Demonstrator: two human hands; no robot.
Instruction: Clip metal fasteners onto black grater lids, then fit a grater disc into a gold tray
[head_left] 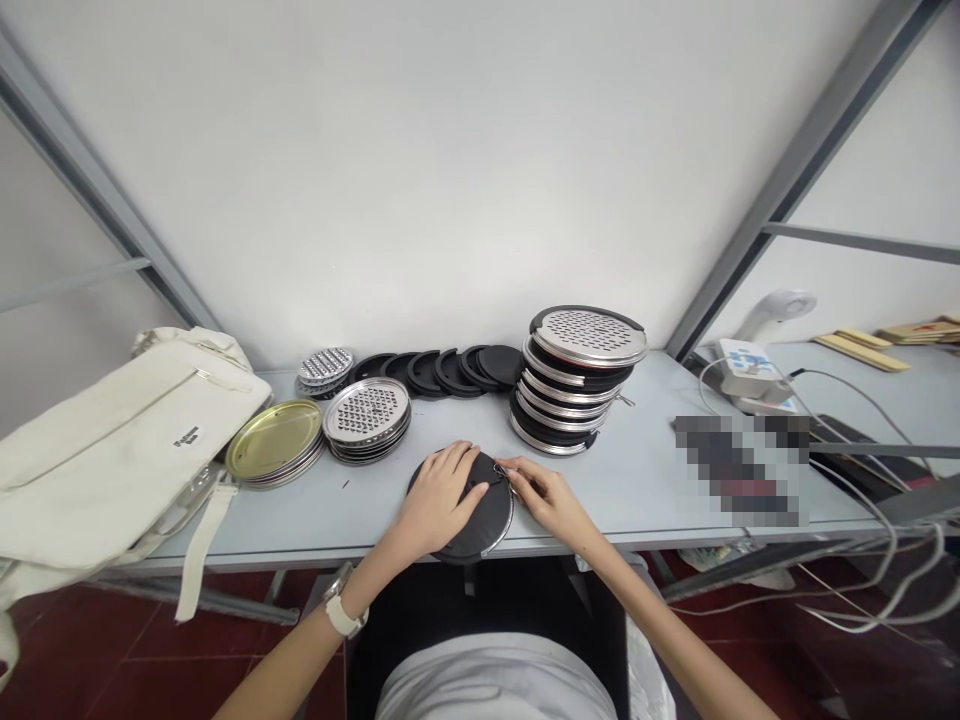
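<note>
Toward six o'clock on the counter point(637, 490), our left hand point(442, 497) pinned the black disc point(480, 525); our right hand point(547, 497) pinched its edge; uneven pressure risked tipping it.

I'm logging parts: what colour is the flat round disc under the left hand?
The flat round disc under the left hand is black, shown in the head view.

Honestly can't read a single word from where I'm standing. The cream bag point(112, 440) has a white oval patch point(188, 437) with two short lines of dark lettering, way too small to make out. Well to the right of that bag, a white box point(750, 372) has blue print, just blur tbh.
</note>
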